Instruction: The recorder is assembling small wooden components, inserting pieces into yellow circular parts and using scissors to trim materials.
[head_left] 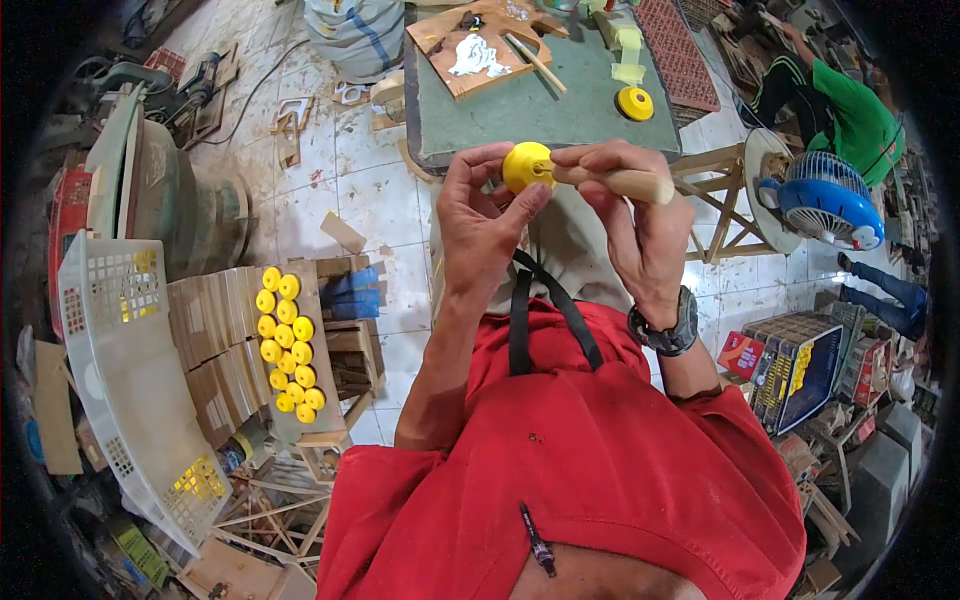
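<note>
My left hand (485, 205) is closed around a yellow round piece (526, 165) with a hole in its face, the thumb pressing its lower edge. In my right hand (640, 220) is a pale wooden stick (640, 186) with a thick rounded end. Its other end points at the hole, and my fingers partly hide it, so I cannot tell whether it is inside. Beyond my hands a green-topped table (590, 130) carries another yellow round piece (634, 103). On it also lies a wooden board (440, 45) with white paste (476, 56) and a thin stick (537, 64).
To my left, several yellow round pieces (285, 336) stand in rows on a board, beside stacked wooden slats (210, 330) and a white plastic basket (130, 380). At right are a blue fan (825, 200), a dark crate (795, 370) and a person in green (858, 115).
</note>
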